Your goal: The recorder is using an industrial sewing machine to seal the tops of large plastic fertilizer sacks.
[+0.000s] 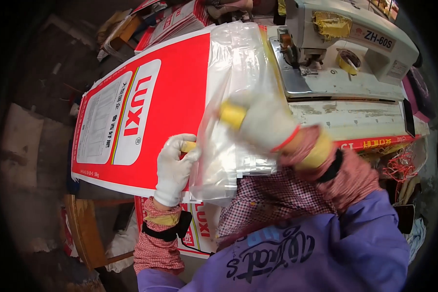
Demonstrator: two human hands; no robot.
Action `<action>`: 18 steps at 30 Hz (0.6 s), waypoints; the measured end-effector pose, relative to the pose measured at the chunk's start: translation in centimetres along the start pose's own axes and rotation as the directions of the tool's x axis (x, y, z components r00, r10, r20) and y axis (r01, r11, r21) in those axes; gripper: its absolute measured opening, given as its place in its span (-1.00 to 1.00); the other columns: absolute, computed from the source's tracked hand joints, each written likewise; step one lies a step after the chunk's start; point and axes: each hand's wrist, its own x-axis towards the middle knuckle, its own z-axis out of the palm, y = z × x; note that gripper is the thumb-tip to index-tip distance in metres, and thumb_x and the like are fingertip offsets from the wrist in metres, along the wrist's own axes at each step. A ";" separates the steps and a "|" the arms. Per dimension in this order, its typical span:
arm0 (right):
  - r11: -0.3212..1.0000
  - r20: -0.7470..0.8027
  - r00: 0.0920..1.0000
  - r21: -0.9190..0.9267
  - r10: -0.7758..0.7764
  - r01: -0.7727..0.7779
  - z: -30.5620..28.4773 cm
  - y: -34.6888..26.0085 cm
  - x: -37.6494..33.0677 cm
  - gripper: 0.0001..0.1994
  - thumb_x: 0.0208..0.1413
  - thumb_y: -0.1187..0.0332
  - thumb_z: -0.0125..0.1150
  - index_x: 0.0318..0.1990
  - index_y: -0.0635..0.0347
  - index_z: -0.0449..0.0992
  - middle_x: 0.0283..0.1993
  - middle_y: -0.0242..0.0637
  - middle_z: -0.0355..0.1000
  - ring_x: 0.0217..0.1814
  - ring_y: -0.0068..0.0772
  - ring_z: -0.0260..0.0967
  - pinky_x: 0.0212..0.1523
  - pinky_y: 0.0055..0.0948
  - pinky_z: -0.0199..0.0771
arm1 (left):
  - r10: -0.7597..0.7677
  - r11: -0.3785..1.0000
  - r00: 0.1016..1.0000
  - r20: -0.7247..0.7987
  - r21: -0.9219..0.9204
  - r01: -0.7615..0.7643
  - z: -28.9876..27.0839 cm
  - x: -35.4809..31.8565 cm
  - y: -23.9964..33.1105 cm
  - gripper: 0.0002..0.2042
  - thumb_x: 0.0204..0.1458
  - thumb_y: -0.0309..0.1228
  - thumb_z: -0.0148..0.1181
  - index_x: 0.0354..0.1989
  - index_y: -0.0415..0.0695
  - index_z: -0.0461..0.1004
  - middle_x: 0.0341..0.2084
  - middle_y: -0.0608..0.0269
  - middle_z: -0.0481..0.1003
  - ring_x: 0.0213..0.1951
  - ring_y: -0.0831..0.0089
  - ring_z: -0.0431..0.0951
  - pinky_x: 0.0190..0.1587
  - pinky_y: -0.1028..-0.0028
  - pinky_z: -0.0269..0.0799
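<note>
Purple top (297,250) is closest. White-gloved left hand (174,168) curls over the red bag's (185,92) near corner, beside the clear bags (246,53); I can't tell if it pinches. Blurry right hand (266,120) is over the clear bags, grip unclear. Beyond, right, sits a machine (360,36).

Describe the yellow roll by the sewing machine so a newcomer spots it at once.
Find the white sewing machine at the upper right. Below its long arm sits the yellow roll. Its ring shape and dark centre set it apart from the ragged yellow patch on the machine.
</note>
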 end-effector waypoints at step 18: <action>0.933 -0.230 0.925 -0.268 -0.304 0.240 7.7 -1.6 1.4 -0.85 -0.12 0.34 0.02 -0.57 0.18 0.45 -0.58 -0.12 0.36 -0.47 -0.11 0.38 -0.43 -0.29 0.37 | 0.087 0.904 0.969 -0.233 -0.391 -0.175 -9.6 0.9 2.5 -0.89 0.01 -0.51 0.07 -0.52 -0.19 0.31 -0.61 0.32 0.41 -0.55 0.62 0.34 -0.39 0.61 0.28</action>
